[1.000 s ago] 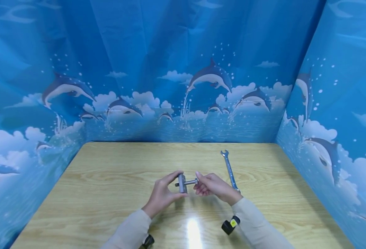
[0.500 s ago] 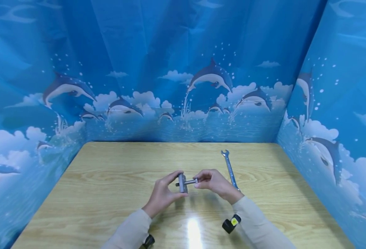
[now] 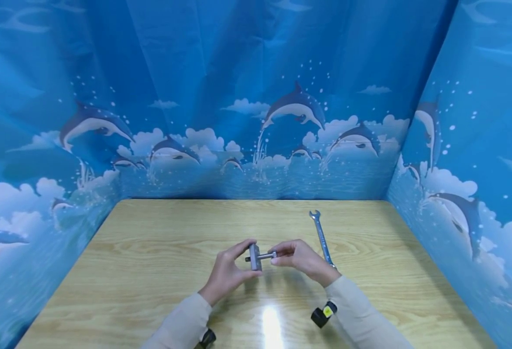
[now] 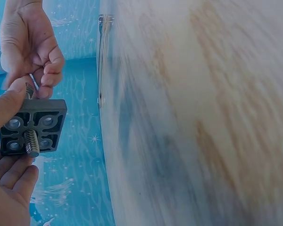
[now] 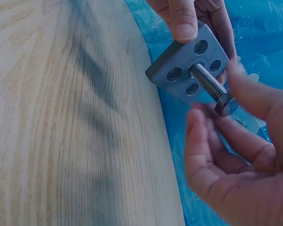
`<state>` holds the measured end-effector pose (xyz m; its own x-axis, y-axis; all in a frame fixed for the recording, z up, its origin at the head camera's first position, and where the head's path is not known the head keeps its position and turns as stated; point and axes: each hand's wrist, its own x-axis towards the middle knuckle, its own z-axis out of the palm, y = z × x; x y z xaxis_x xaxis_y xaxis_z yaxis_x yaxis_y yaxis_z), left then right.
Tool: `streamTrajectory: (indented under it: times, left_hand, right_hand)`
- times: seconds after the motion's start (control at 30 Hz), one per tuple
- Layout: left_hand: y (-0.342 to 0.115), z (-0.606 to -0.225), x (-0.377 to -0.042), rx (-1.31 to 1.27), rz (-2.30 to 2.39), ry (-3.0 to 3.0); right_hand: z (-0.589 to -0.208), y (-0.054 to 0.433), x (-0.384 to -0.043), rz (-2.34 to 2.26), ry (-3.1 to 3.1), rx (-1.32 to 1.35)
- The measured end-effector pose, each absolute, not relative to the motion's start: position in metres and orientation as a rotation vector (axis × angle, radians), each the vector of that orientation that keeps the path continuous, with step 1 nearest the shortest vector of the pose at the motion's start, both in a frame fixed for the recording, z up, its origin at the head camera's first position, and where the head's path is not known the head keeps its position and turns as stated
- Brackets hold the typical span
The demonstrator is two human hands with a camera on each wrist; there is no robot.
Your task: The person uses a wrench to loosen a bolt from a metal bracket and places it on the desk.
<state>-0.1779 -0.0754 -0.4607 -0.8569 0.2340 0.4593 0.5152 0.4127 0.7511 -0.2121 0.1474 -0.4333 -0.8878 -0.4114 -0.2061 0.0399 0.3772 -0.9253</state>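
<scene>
One bolt (image 5: 208,81) through plate (image 5: 187,59): left grip (image 3: 227,274) pinching plate; bolt head (image 5: 225,106) within curl of right grip (image 3: 301,257), firm hold unclear. Likely turning step; next twist wants plate steady.

Bench (image 3: 160,228): pale wood-grain top, bright light reflection (image 3: 271,327) at the near middle. Blue sheeting (image 3: 504,121), printed with leaping dolphins (image 3: 297,105), white clouds (image 3: 201,140) and water (image 3: 186,180), encloses the far, left and right sides. Creases noted in the far panel (image 3: 229,53).
</scene>
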Motion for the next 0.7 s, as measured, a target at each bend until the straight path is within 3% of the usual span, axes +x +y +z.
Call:
streamTrajectory:
  times: [0.7]
  left_hand:
    - [-0.0728, -0.4600, -0.1775, -0.674, -1.379, -2.392]
  right_hand:
    - [-0.4305, 0.1495, -0.2133, -1.566, 2.084, -0.259]
